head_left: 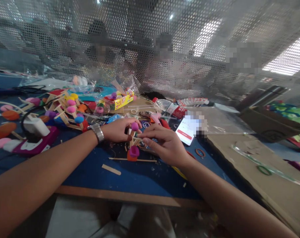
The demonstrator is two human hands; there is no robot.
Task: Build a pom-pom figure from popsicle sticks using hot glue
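Note:
A small craft stick model (pixel 134 141) stands over the blue table, with a magenta ball at its top and an orange and magenta foam piece (pixel 133 152) at its near end. My left hand (pixel 118 130), a metal watch at its wrist, grips the model from the left with thumb and fingers. From the right, my right hand (pixel 166 142) reaches in, its thumb and fingertips pinched together at the sticks. What lies between those fingertips is too small to name. Just below are a long thin stick (pixel 145 160) and a loose flat craft stick (pixel 111 169).
Several stick-and-foam models (pixel 68 109) crowd the left, beside a purple power strip (pixel 38 140) with a white plug. A lit phone (pixel 186 130), a pink glue gun (pixel 155 118) and a bottle (pixel 164 104) lie beyond my hands. Cardboard (pixel 239 158) covers the right side; perforated metal mesh rises behind.

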